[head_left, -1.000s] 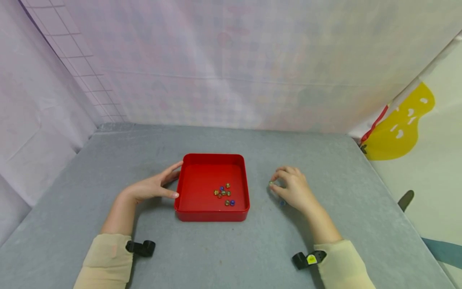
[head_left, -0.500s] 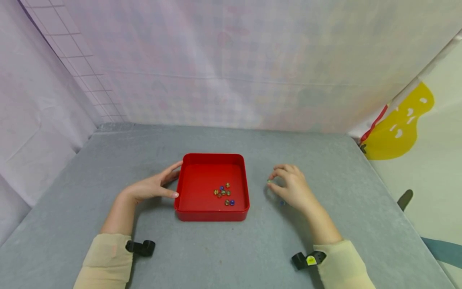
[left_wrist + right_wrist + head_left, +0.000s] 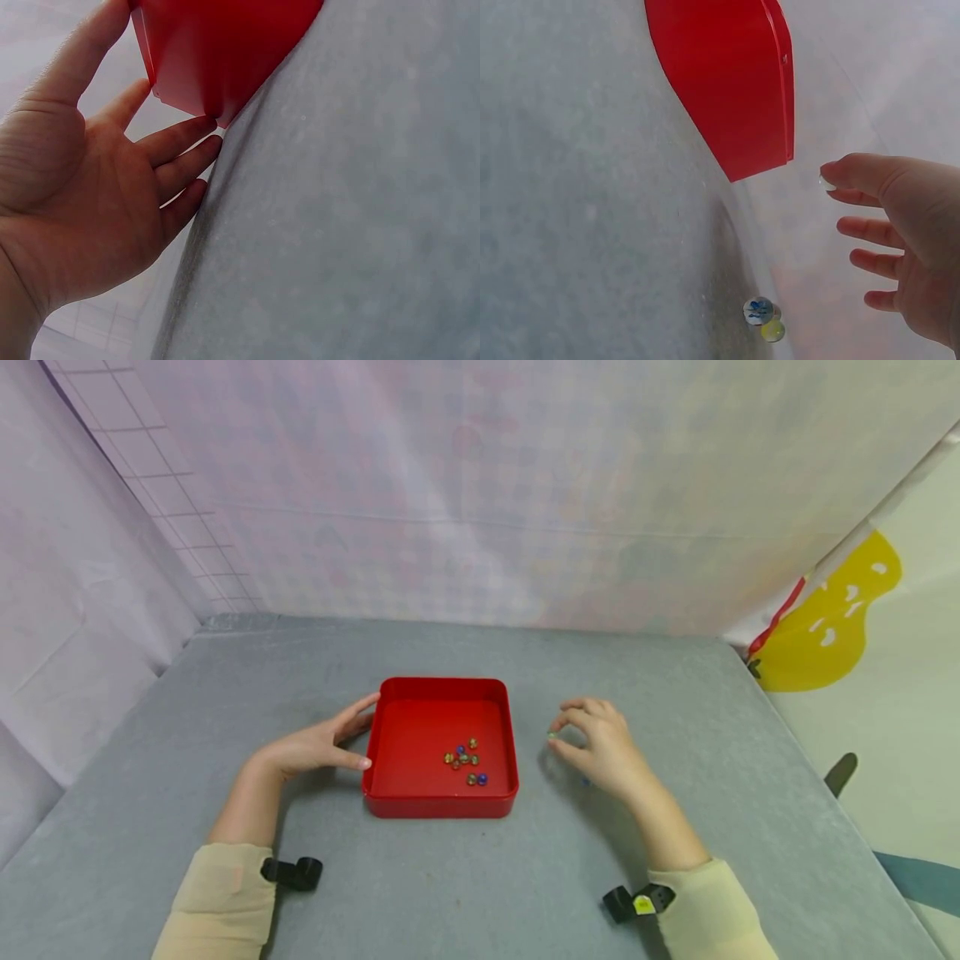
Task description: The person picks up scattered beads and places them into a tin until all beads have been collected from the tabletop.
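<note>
A shallow red square tray (image 3: 441, 807) stands on the grey table, with several glass marbles (image 3: 464, 759) in its right half, two of them blue. My left hand (image 3: 318, 750) touches the tray's left side, thumb at the near rim and spread fingers toward the far corner. In the left wrist view the fingertips meet the red wall. To the right of the tray, above the table, my right hand (image 3: 606, 747) pinches a clear greenish marble (image 3: 826, 183) between thumb and index finger. Its other fingers are spread apart in the right wrist view.
Below the right hand, a clear marble with blue inside (image 3: 758, 310) and a yellow marble (image 3: 772, 331) lie on the table, with another partly hidden behind them. A pale curtain (image 3: 465, 527) hangs along the table's back edge.
My right hand has moved slightly left, toward the tray, carrying the pinched marble. The left hand and the tray have stayed in place.
</note>
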`<state>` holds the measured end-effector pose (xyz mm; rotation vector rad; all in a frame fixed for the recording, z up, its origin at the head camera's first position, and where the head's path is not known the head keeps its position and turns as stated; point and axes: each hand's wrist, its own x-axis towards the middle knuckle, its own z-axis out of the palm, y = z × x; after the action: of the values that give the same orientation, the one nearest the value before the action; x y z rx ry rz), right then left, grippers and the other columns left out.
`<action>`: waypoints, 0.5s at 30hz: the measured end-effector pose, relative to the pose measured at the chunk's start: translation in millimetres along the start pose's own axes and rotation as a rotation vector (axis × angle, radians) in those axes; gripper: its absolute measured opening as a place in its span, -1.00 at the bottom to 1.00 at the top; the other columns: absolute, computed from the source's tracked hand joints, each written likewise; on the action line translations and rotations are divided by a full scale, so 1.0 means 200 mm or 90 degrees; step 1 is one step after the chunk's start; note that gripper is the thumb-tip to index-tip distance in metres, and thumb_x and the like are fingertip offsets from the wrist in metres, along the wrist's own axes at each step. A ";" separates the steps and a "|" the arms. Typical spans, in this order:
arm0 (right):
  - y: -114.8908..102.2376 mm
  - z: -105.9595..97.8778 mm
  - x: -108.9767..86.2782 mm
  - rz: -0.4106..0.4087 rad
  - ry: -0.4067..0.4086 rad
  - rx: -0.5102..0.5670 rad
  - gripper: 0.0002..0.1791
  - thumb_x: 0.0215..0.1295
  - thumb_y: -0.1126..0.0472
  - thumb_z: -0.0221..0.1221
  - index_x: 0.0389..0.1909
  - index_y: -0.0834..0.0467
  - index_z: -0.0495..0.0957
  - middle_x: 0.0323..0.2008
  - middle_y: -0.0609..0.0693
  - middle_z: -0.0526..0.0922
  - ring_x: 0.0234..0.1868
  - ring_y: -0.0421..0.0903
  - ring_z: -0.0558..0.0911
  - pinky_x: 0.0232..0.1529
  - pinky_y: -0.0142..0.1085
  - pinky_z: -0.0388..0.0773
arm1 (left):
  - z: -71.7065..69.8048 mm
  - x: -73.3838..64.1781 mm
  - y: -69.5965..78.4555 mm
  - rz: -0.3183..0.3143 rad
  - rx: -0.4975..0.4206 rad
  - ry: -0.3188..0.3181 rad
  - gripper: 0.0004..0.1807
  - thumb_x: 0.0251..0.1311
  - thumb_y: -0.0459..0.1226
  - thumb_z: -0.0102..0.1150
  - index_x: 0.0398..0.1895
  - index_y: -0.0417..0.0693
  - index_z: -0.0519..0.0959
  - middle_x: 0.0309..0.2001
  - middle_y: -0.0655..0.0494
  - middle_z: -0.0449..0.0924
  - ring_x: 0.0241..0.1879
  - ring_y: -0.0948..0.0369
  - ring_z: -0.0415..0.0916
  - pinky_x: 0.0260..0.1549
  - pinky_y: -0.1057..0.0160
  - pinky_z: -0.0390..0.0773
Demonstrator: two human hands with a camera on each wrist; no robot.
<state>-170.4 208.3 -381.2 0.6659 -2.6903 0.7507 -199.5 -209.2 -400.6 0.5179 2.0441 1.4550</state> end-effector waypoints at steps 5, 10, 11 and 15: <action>-0.03 0.00 0.00 -0.006 -0.004 0.005 -0.86 0.09 0.21 0.37 -0.35 0.11 0.61 -0.03 0.17 0.55 0.07 0.19 0.40 0.16 0.14 0.14 | 0.00 0.00 0.00 -0.002 0.001 0.000 0.04 0.18 -0.31 0.28 0.54 0.20 -0.22 0.50 -0.14 -0.24 0.46 -0.09 -0.31 0.24 -0.30 -0.05; -0.05 0.01 0.00 -0.012 -0.005 0.011 -0.85 0.09 0.20 0.38 -0.34 0.09 0.61 -0.02 0.15 0.55 0.08 0.17 0.40 0.17 0.13 0.14 | 0.00 0.00 -0.01 0.002 -0.006 -0.002 0.04 0.18 -0.31 0.28 0.54 0.19 -0.22 0.50 -0.13 -0.25 0.46 -0.08 -0.32 0.24 -0.31 -0.07; -0.05 0.01 0.00 -0.013 -0.006 0.012 -0.85 0.10 0.20 0.38 -0.34 0.09 0.61 -0.02 0.16 0.55 0.08 0.17 0.39 0.17 0.13 0.13 | 0.00 0.00 -0.01 0.003 -0.007 -0.002 0.04 0.18 -0.32 0.28 0.54 0.19 -0.21 0.50 -0.13 -0.25 0.46 -0.08 -0.32 0.24 -0.31 -0.07; -0.07 0.02 0.00 -0.018 -0.011 0.011 -0.86 0.10 0.19 0.37 -0.34 0.09 0.62 -0.01 0.17 0.55 0.08 0.17 0.39 0.17 0.14 0.13 | 0.00 0.00 -0.01 0.001 -0.009 -0.002 0.04 0.18 -0.31 0.28 0.54 0.19 -0.21 0.51 -0.13 -0.25 0.46 -0.09 -0.32 0.24 -0.31 -0.07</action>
<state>-164.8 195.0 -378.6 0.7155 -2.6869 0.7665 -200.0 -209.0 -402.0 0.5157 2.0298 1.4674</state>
